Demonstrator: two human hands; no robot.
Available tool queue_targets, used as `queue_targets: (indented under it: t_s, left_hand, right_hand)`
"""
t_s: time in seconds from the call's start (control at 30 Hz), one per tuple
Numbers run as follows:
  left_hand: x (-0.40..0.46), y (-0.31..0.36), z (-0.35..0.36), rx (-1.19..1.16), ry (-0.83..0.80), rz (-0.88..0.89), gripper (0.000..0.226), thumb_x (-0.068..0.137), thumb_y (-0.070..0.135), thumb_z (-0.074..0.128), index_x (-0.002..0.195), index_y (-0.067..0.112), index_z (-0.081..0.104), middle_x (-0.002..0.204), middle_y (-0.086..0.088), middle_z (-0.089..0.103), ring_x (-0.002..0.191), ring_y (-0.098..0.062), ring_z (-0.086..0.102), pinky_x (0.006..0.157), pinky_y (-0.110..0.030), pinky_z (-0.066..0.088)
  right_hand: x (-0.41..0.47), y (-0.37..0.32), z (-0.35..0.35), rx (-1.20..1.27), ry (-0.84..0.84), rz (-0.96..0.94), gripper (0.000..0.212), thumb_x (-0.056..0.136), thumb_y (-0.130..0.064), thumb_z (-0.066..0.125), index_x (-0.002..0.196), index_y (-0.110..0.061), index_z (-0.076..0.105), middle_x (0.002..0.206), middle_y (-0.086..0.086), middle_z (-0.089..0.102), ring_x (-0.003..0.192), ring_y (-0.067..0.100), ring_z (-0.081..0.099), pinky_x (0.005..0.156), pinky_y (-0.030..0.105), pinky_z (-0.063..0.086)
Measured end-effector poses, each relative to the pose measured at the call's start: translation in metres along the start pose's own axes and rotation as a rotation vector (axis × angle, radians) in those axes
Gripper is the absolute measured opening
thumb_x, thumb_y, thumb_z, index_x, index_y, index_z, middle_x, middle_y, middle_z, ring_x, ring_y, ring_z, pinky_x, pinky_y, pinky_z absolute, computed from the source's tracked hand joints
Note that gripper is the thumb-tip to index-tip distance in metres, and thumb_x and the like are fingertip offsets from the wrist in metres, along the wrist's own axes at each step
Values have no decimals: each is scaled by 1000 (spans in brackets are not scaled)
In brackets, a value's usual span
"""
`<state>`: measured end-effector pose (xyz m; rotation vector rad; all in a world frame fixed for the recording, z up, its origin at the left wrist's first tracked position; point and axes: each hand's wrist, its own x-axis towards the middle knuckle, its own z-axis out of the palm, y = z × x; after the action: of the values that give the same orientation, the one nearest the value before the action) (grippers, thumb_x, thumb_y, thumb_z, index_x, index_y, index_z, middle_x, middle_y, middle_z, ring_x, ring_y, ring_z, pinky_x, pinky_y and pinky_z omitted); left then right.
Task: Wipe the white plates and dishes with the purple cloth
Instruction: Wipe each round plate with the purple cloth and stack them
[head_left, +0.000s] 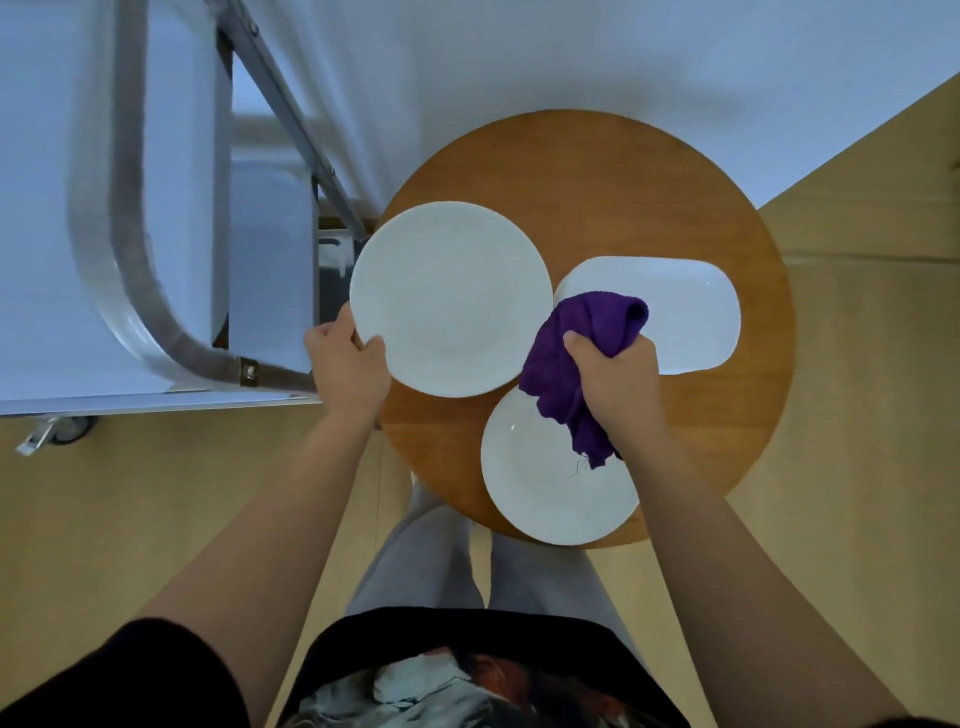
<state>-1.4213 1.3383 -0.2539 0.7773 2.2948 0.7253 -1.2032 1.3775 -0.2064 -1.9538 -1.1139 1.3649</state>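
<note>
Two hands work: left hand (347, 364) pinches a smooth round plate (451, 299); right hand (618, 382) clutches fuzzy bunched cloth (576, 358).

A round wooden table (649, 171) stands beside a metal-framed cart (130, 291) on castors.

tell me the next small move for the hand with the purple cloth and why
Probably bring the right hand leftward so the bunched purple cloth lands on the round plate and starts wiping. The left hand already has a grip on that plate's rim, while the cloth sits beside it, over the gap between the near plate and the oblong dish.
</note>
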Motion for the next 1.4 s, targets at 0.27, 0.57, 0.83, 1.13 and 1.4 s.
queue_targets:
  t_s: [0.27,0.57,0.83,1.13,1.4]
  left_hand:
    - [-7,26,-4,-577,-8,-66,31,96,8,44,121,26,48,106,15,55,98,-4,56,74,-14,51]
    - [4,34,1,-834,-186,-409,30,95,55,37,112,36,52,114,7,62,110,-22,57,91,-43,51]
    - [-15,34,-14,-940,-347,-350,38,83,65,40,104,42,61,99,12,72,97,-17,67,69,-33,58]
    - [-54,48,-17,-926,-606,-365,64,65,65,49,124,40,52,115,-1,67,104,-24,65,81,-48,57]
    - [-47,53,-30,-931,-648,-201,63,71,61,50,125,30,54,126,-7,62,119,-24,57,103,-50,43]
  right_hand:
    - [1,-12,16,259,127,88,6,89,-28,60,85,-27,56,76,-6,62,70,11,64,52,19,52]
    - [-14,-16,40,423,333,71,13,93,-26,54,81,-31,51,65,-13,60,56,3,63,45,12,46]
    - [-20,-20,69,-57,288,-98,30,96,-33,49,123,-19,46,105,1,60,94,17,60,75,28,56]
    - [-9,-31,96,-605,325,-38,61,99,-46,21,150,-27,-3,159,8,-7,144,28,-10,113,49,-6]
    - [-31,-40,108,-645,229,-602,60,94,-42,19,146,-15,29,148,12,37,139,32,30,109,52,23]
